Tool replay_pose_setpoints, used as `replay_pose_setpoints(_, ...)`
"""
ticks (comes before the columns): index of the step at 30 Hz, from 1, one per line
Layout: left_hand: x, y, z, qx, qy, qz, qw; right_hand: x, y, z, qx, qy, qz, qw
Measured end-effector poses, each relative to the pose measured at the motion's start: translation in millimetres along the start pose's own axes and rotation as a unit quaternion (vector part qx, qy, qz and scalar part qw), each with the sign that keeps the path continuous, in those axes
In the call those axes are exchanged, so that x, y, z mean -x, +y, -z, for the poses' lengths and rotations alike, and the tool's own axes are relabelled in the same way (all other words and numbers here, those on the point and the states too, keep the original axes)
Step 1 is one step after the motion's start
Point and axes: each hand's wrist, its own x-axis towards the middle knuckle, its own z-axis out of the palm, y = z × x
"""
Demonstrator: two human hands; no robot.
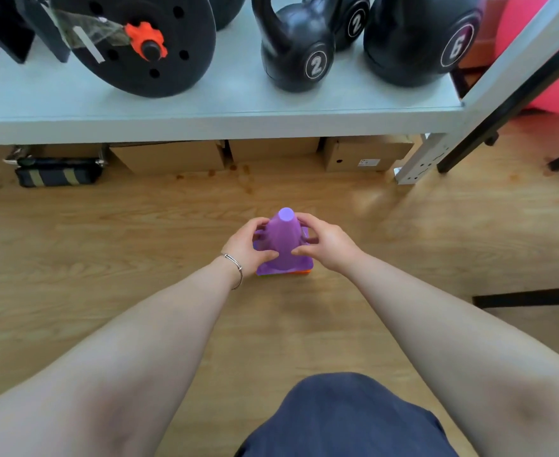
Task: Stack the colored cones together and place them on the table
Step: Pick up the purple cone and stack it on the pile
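A stack of colored cones [284, 239] stands upright on the wooden floor, a purple cone on top. Thin green, orange and blue edges of other cones show under its square base. My left hand [250, 247] grips the stack's left side, with a thin bracelet on that wrist. My right hand [324, 244] grips its right side. The fingers of both hands wrap around the purple cone's body. The lower cones are hidden inside the purple one.
A grey table [219, 123] stretches across the top, carrying a black weight plate [139, 41] and kettlebells [296, 51]. Cardboard boxes [172, 156] and a dark bag [57, 174] sit beneath it. A pink ball [555, 61] is at the far right.
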Motion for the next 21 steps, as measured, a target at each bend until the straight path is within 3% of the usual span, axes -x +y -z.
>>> replay_pose_setpoints(7,-12.7,0.3,1.0,-0.068,-0.022,-0.019,0.997,-5.5,5.9,-5.8,0.012,0.031,0.002,0.999)
replay_pose_setpoints(14,-13.3,-6.1,-2.5,-0.069,-0.025,-0.024,0.997,-7.1,14.1,-11.4,-0.002,0.029,-0.008,1.0)
replay_pose_setpoints(18,-17.3,-16.1,0.2,-0.059,-0.04,0.019,0.997,-8.9,22.2,-12.9,-0.015,0.026,-0.023,0.999)
replay_pose_setpoints(21,-17.1,-24.4,0.1,-0.088,-0.039,0.085,0.992,-10.6,32.2,-21.3,-0.05,0.048,-0.098,0.993)
